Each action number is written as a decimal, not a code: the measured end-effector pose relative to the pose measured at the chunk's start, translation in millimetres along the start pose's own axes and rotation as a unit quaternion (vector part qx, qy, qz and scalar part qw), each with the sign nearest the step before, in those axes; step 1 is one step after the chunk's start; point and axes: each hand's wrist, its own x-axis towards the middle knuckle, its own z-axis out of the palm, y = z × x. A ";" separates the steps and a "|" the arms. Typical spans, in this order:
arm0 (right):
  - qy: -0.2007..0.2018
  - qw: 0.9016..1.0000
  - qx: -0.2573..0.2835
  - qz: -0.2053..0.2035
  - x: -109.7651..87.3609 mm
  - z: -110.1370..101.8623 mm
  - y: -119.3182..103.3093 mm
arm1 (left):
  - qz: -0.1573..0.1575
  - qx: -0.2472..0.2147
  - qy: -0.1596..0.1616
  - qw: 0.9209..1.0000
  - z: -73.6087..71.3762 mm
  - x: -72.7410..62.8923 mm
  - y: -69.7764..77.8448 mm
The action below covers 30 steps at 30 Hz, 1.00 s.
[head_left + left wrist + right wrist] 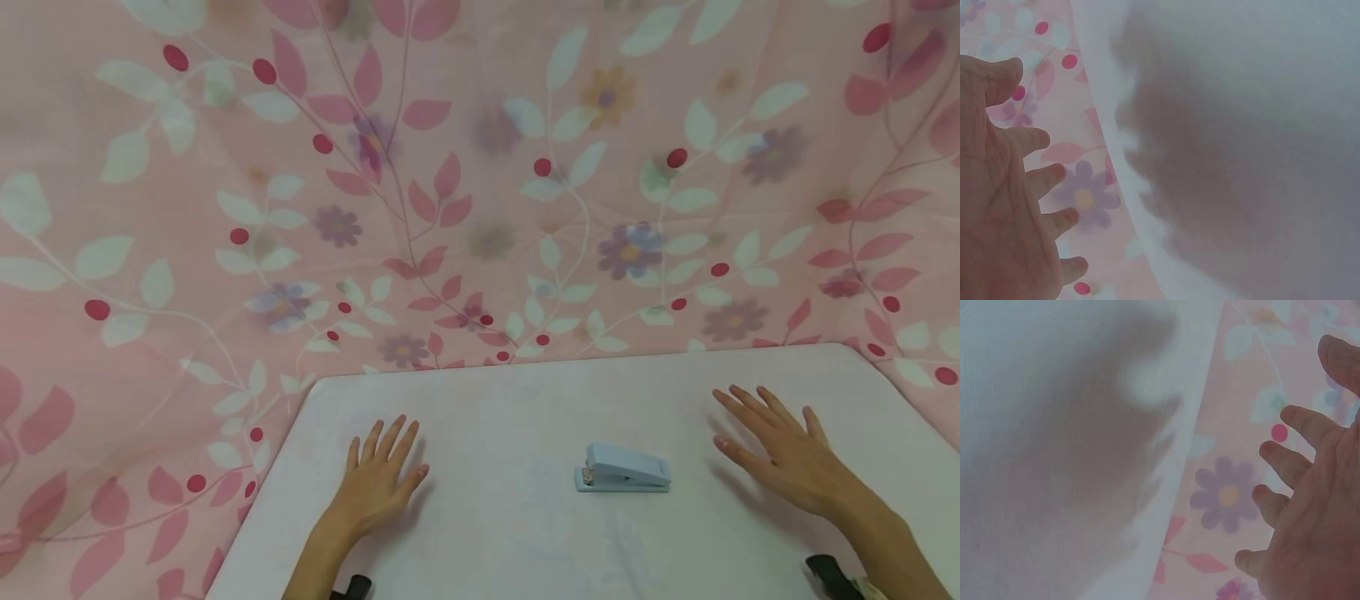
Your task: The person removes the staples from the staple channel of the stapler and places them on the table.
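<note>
A light blue stapler (pixel 626 469) lies on the white table (pixel 495 433), right of the middle in the head view, its front end facing left. To its left, my left hand (pixel 378 483) hovers above the tabletop with fingers spread and holds nothing. On the other side, my right hand (pixel 787 458) is nearer to the stapler but apart from it, palm down with its fingers spread. Both wrist views show the bare palms of the left hand (pixel 1004 206) and the right hand (pixel 1316 519), each casting a shadow on the table.
A pink cloth with leaves and flowers (pixel 480 208) hangs behind the table and shows beyond its left and right edges. Dark wrist-worn gear (pixel 832 577) sits at the right wrist, and a similar black piece (pixel 356 587) at the left.
</note>
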 end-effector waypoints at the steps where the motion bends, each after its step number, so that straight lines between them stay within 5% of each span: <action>1: 0.003 1.000 0.003 -0.004 0.0 0.7 -1.1 | 0.002 -0.003 0.002 1.000 -0.3 0.5 1.1; 8: 0.022 1.000 0.011 -0.020 3.3 5.9 -9.2 | 0.019 -0.016 0.002 1.000 -1.3 3.3 9.2; 17: 0.051 0.998 0.011 -0.035 7.9 5.9 -18.5 | 0.086 -0.026 0.071 0.993 -1.9 11.6 17.3; 30: 0.082 0.994 0.012 -0.071 15.0 10.7 -32.4 | 0.105 -0.041 0.078 0.991 1.2 23.4 27.3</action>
